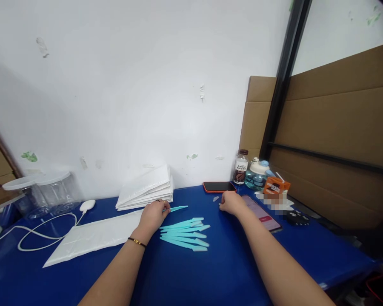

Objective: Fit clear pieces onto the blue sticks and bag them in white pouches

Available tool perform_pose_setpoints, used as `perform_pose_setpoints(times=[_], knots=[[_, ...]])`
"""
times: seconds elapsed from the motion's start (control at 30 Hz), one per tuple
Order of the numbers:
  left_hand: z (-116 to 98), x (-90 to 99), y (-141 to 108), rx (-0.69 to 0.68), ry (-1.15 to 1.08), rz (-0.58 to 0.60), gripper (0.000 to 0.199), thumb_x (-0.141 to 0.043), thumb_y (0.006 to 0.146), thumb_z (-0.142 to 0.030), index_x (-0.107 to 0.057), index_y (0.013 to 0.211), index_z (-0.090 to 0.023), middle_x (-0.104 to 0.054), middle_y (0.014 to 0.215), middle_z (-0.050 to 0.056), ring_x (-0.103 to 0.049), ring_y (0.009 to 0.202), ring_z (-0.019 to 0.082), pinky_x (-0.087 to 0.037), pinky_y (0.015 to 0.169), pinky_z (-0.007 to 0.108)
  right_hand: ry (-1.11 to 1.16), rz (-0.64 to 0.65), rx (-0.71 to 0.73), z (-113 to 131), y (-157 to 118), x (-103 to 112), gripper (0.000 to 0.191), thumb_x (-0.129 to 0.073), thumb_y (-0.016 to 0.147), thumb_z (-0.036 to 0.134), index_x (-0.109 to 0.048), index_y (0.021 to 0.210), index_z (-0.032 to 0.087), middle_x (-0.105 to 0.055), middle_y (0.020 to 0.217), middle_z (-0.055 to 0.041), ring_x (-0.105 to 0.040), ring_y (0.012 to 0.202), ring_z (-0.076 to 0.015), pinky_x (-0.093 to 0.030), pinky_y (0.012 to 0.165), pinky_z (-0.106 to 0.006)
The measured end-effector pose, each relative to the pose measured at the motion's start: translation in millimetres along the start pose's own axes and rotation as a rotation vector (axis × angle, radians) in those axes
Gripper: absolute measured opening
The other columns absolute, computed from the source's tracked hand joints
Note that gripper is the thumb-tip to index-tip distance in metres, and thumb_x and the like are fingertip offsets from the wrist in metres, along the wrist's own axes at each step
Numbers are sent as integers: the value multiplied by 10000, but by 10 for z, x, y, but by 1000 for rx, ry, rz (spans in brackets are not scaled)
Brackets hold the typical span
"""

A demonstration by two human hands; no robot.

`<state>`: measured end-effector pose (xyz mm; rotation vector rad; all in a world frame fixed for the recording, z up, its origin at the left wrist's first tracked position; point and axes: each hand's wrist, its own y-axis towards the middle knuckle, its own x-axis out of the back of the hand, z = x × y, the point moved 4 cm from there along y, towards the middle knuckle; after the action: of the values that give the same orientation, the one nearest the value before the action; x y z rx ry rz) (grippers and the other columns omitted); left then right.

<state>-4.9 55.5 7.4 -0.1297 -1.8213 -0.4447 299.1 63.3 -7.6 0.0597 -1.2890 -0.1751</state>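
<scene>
My left hand pinches the handle of a turquoise eyebrow razor, whose thin blade end points right. Just below it, several more turquoise eyebrow razors lie fanned out on the blue table, with pale tips to the right. Under and beside my left wrist is a long white padded mailer, lying flat. My right hand is closed over the table with its fingertips together; whatever they hold is too small to name. A small clear plastic piece lies just left of those fingertips.
Behind my left hand is a stack of white mailers. A red-edged phone, a larger phone, a brown-capped bottle, a blue cup and an orange carton are at right. Clear jars and a white cable are left.
</scene>
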Motion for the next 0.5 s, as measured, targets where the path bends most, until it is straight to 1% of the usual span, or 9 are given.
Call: perform_pose_setpoints(times=[0.07,0.13,0.2,0.27,0.33,0.37,0.5], knots=[[-21,23,1,11,-47,-8,113,-503,778,-275,-604,788,-226,-635,829,13,-568,768,169,-347,653,252,-21,-31,50,97,-18,-20,62,-637,633,220,-616,627,162,-645,714,-95,-593,627,-196,-342,501,-247],[-53,36,3,17,-119,-2,120,-503,775,-281,-605,783,-220,-634,804,10,-564,754,161,-351,646,246,36,-51,172,219,-51,-32,23,-611,656,179,-604,649,158,-636,746,-81,-578,654,-175,-351,536,-240],[-94,41,2,4,-196,10,127,-500,771,-284,-604,777,-212,-633,785,9,-560,745,154,-357,643,240,191,-25,315,345,-97,-42,34,-571,709,176,-600,711,158,-622,736,-50,-556,655,-147,-363,562,-227],[-133,40,-1,-14,-256,18,134,-498,766,-286,-604,775,-204,-632,778,11,-557,739,151,-365,648,238,392,36,430,465,-151,-42,96,-519,778,213,-597,797,161,-603,701,-17,-530,623,-121,-370,561,-213],[-163,39,-7,-33,-294,24,143,-493,766,-292,-603,776,-201,-631,772,12,-556,730,151,-369,648,240,533,79,497,566,-198,-27,143,-485,817,243,-599,849,164,-582,678,1,-500,590,-106,-368,544,-202],[-175,39,-9,-43,-305,26,145,-491,767,-294,-602,774,-201,-631,770,12,-555,726,150,-370,647,240,563,78,520,607,-217,-14,151,-484,822,249,-605,855,164,-575,682,3,-488,586,-103,-365,541,-201],[-207,48,-18,-60,-296,21,149,-489,768,-298,-605,762,-204,-628,753,8,-550,715,150,-363,638,243,559,46,573,710,-261,25,150,-509,816,252,-632,834,168,-567,731,-10,-478,618,-105,-370,558,-204]])
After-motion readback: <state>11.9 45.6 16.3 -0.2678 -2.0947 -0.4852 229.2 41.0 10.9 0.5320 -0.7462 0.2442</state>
